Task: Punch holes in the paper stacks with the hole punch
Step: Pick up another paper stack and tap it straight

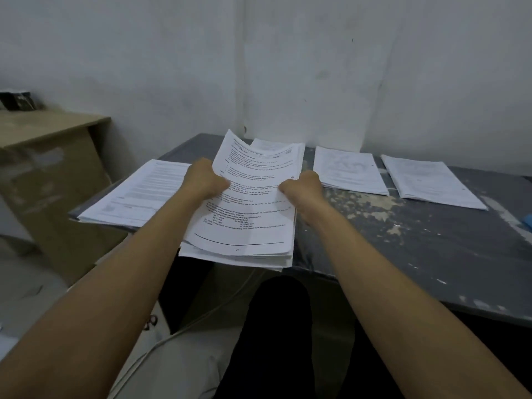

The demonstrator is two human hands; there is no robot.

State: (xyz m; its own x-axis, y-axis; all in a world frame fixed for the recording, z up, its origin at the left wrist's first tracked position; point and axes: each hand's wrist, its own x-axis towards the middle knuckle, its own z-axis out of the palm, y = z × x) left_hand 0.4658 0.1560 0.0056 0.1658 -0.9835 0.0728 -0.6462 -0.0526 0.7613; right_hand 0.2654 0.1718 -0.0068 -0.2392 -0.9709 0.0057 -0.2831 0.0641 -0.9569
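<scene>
centrally, a thick stack of printed sheets is held up between two hands, its long axis running from the near table edge away toward the wall, the far end raised and the near end overhanging the edge of the grey, paint-chipped table. the left hand grips the stack's left long edge and the right hand grips the right long edge, both about midway along its length; the fingers of each are curled around the paper, with the tips hidden beneath the sheets. the upper pages are fanned and slightly misaligned, so the edges are not yet square. a second pile lies flat just to the left of the held stack, and two further piles lie flat to the right, apart from one another. no hole punch can be seen, so which way it lies from the hands cannot be told. judged from this, the step in hand is squaring the sheets before punching. because both hands sit on the long sides, either short edge remains free to enter a punch; the hands are about equally near the stack. a blue object shows at the right margin, unidentifiable.
</scene>
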